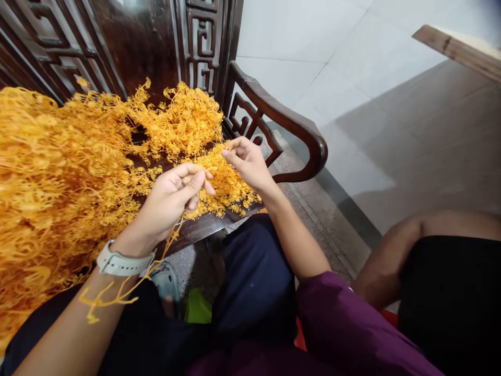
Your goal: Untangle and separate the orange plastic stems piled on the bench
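A big heap of orange plastic sprigs covers a dark wooden bench. My left hand, with a white watch on the wrist, is closed in a pinch on a thin orange strand that trails down past my forearm. My right hand is closed with its fingers curled over a small clump of the orange sprigs at the bench's front edge. What sits inside its fingers is hidden.
The bench's curved wooden armrest rises right of my right hand, with a carved backrest behind. Another person's bare knee and dark shorts sit at lower right. Grey tiled floor lies beyond. My dark trousers are below.
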Tool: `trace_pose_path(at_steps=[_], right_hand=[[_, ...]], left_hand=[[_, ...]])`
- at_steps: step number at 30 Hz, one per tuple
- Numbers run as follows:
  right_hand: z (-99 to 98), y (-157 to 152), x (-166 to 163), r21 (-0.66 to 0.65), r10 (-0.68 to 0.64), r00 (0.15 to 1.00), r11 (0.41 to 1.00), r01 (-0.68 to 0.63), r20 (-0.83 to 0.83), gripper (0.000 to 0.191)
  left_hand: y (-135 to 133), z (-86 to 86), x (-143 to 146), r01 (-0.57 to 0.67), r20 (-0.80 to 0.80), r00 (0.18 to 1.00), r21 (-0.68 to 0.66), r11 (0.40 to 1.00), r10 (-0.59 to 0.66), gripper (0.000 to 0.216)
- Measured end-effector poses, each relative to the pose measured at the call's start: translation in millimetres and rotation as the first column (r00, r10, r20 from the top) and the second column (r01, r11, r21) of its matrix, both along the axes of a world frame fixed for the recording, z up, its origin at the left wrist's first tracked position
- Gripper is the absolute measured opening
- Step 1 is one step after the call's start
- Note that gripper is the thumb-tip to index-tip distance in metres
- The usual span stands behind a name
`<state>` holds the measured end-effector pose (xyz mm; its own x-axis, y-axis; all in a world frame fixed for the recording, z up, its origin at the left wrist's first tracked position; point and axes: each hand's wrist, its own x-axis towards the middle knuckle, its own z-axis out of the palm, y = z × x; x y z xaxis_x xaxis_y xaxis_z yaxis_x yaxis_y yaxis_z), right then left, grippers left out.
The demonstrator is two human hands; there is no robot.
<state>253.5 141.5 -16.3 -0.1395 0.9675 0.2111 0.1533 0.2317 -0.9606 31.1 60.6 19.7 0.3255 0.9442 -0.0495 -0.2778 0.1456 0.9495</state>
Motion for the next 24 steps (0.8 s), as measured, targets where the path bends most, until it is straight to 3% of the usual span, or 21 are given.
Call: trace_pose_path(at_steps=[3,5,7,10,12,14,17,21,24], right_hand=[[-13.5,12,16,0.050,-0.013,0.951,0.999,-0.003,0.310,0.047],[-14.3,10,17,0.101,-0.037,0.914,0.995,-0.004,0.405,0.044],[-8.3,0,11,0.161,-0.033,0.925,0.986,-0.031,0.378,0.043],[6.4,-22,-6,0.155,0.190,0.926,0.955,-0.251,0.325,0.047],[13.9,-36,-17,0.151,0.334,0.868,0.900,-0.410,0.367,0.049],[17.1,-45,-25,0.173,0.389,0.825,0.855,-0.489,0.410,0.050],[15.7,-52,-33,0.176,0.412,0.811,0.838,-0.517,0.416,0.044],[13.9,-59,-46,0.313,0.274,0.840,0.838,-0.448,0.469,0.066],[15.3,-66,-57,0.413,0.253,0.844,0.783,-0.466,0.472,0.032]], left_hand=[[0,4.8,0,-0.072,0.002,0.997,-0.008,0.997,0.072,0.029],[1,10.3,-2,-0.129,0.044,0.990,-0.039,0.991,0.131,0.026],[3,16.3,-6,-0.166,0.137,0.974,-0.101,0.981,0.179,0.021],[6,24.9,-17,-0.199,0.272,0.932,-0.174,0.965,0.241,0.019],[8,30.5,-25,-0.259,0.270,0.915,-0.174,0.950,0.299,0.019],[8,35.5,-32,-0.334,0.213,0.906,-0.166,0.928,0.365,0.017],[8,38.6,-41,-0.429,0.107,0.890,-0.135,0.893,0.444,0.021],[7,35.9,-40,-0.454,0.046,0.885,-0.127,0.882,0.463,0.033],[5,39.3,-37,-0.391,0.246,0.862,-0.236,0.890,0.444,0.033]])
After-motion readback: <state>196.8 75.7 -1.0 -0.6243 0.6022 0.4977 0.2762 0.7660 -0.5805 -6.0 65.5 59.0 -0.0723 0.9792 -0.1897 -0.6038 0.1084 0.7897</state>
